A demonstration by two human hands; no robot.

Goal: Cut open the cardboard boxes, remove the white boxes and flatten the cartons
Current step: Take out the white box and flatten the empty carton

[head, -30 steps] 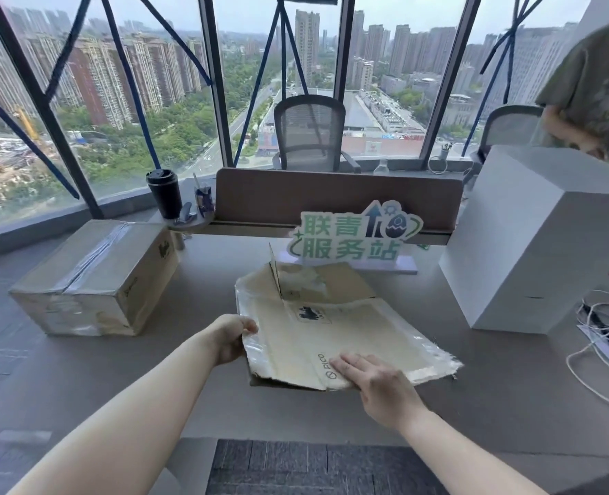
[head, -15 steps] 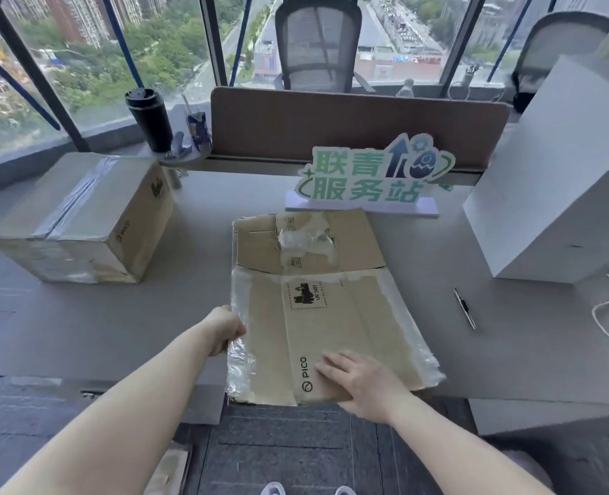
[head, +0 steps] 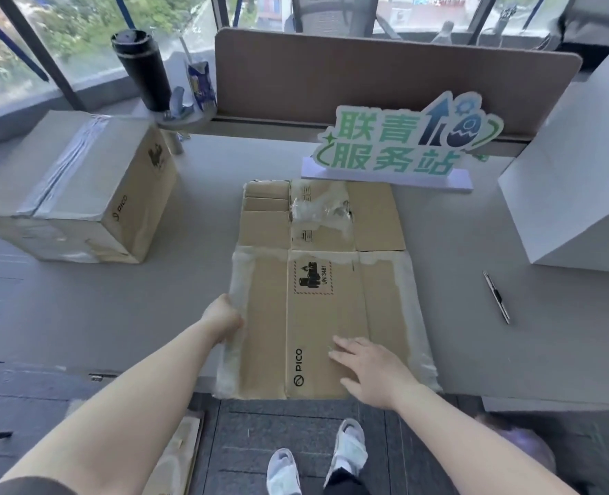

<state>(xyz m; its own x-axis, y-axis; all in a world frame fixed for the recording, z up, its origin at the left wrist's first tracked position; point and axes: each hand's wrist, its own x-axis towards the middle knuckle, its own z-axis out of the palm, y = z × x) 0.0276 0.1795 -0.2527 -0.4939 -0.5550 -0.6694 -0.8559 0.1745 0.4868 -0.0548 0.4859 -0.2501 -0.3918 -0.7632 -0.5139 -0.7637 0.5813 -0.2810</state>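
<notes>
Right then, the flattened carton [head: 326, 305] lay at the centre of the frame on the grey desk [head: 117, 316], its near edge hanging over the front. My left hand [head: 224, 317] gripped its taped left edge, fingers curled, probably round the edge, though the knuckles hid them. My right hand [head: 370, 369] pressed flat on the lower right part, fingers straight. At the left a sealed cardboard box [head: 78, 187] stood; at the right edge, a white box [head: 574, 194], with a pen [head: 497, 297] below it.
</notes>
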